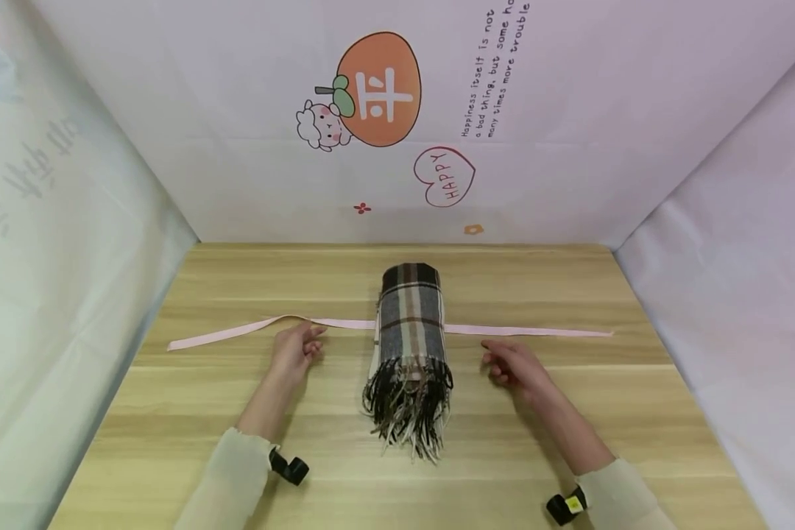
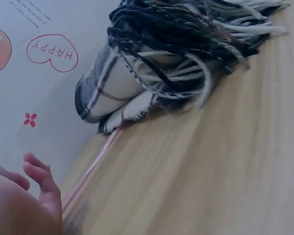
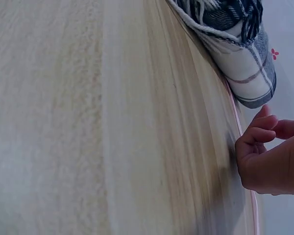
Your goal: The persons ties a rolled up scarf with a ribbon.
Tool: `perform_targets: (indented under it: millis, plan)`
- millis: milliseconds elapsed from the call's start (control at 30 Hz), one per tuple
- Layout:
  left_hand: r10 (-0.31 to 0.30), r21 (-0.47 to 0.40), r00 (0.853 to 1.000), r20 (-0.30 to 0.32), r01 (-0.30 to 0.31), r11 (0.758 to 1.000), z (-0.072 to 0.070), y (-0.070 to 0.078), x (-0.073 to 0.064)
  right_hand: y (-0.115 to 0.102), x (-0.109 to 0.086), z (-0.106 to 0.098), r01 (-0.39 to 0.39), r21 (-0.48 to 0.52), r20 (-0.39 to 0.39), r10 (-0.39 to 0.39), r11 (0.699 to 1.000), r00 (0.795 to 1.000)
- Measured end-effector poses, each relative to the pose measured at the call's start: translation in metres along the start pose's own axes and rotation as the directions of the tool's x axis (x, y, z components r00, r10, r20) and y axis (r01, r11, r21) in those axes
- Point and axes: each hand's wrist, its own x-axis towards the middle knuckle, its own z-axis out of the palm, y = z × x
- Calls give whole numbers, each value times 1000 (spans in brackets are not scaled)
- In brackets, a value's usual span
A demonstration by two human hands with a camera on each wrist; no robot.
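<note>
A rolled plaid scarf (image 1: 411, 316) in grey, black, white and brown lies mid-table, its fringe (image 1: 411, 412) toward me. Under it a pink ribbon (image 1: 523, 330) runs crosswise, coming out on both sides. My left hand (image 1: 296, 350) is left of the scarf, fingers loosely bent and fingertips right at the ribbon, which bows up slightly there. On the other side, my right hand (image 1: 513, 364) hovers just in front of the ribbon's right half, fingers loosely curled around nothing. In the left wrist view the ribbon (image 2: 95, 164) passes behind the fingers.
The wooden table (image 1: 344, 486) meets a white printed backdrop (image 1: 536, 184) at its far edge. White sheets (image 1: 59, 294) hang along the left and right sides. Each wrist wears a small black camera (image 1: 290, 468).
</note>
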Motion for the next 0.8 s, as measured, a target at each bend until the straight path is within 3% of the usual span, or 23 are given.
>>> perform_targets:
  millis: [133, 267, 433, 567, 667, 800]
  plan:
    - [-30, -136, 997, -78, 20, 990, 7, 7, 11, -1, 0, 1, -7, 108, 38, 3, 994, 999]
    - [-63, -219, 991, -119, 36, 975, 10, 11, 23, 1, 0, 3, -46, 249, 84, 26, 967, 996]
    - [-18, -252, 996, -90, -5, 968, 13, 13, 30, 3, 1, 7, -62, 334, 130, 19, 940, 991]
    - [5, -338, 998, -62, -26, 941, 18, 14, 29, 0, 1, 14, -105, 423, 163, 38, 900, 986]
    - [16, -402, 999, -37, -29, 915, 22, 13, 27, -6, 1, 17, -109, 522, 102, 64, 846, 993]
    - [24, -426, 1000, 9, -18, 904, 24, 11, 25, -12, -1, 15, -24, 632, -78, 95, 775, 992]
